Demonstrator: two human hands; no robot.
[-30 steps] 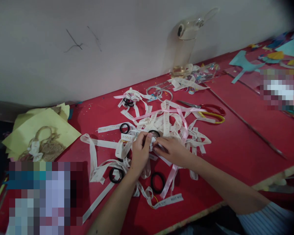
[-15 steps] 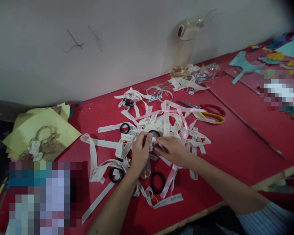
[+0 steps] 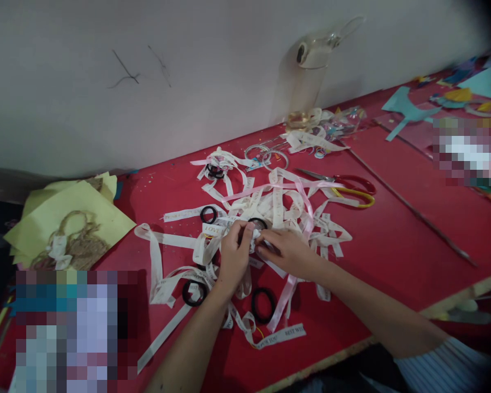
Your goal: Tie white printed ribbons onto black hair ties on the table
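My left hand (image 3: 236, 248) pinches a bunched white ribbon (image 3: 256, 234) between thumb and fingers. From the other side my right hand (image 3: 284, 250) grips the same ribbon with bent fingers. A black hair tie (image 3: 258, 221) shows just above the ribbon; whether the ribbon is fastened to it I cannot tell. Around both hands spreads a tangle of printed white ribbon (image 3: 277, 204), crossed by a pink ribbon (image 3: 305, 204). More black hair ties lie about: one in front of my hands (image 3: 263, 305), one near my left forearm (image 3: 195, 293) and a smaller one (image 3: 208, 215) farther left.
Scissors (image 3: 354, 185) with red and yellow handles lie at the tangle's back right. A clear bottle (image 3: 309, 82) stands by the wall. Yellow paper (image 3: 102, 210) with twine (image 3: 85, 245) is at left. A thin rod (image 3: 409, 202) crosses the red table (image 3: 393, 262).
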